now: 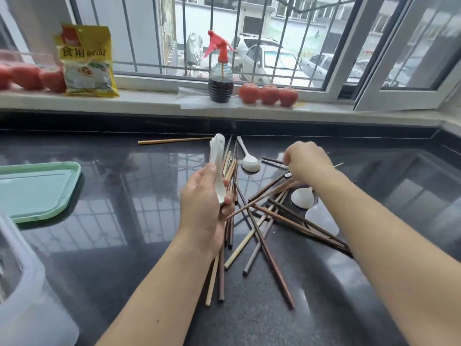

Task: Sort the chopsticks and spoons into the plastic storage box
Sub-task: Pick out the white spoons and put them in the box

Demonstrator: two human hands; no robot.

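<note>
Left hand [202, 196] grips stacked white spoons [217, 156] upright. Right hand [308, 162], fingers curled, grip unclear, reaches over scattered chopsticks [262, 221]. Loose spoon [250, 163] lies between hands; lift it by the handle. Storage box [27, 290] sits far left of the left hand.

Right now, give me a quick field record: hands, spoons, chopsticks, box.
left hand: grips a stack of white spoons
right hand: fingers curled down at the chopsticks, grip unclear
loose spoons: one beyond the pile, another under the right wrist
plastic storage box: near left
green lid: left
</note>
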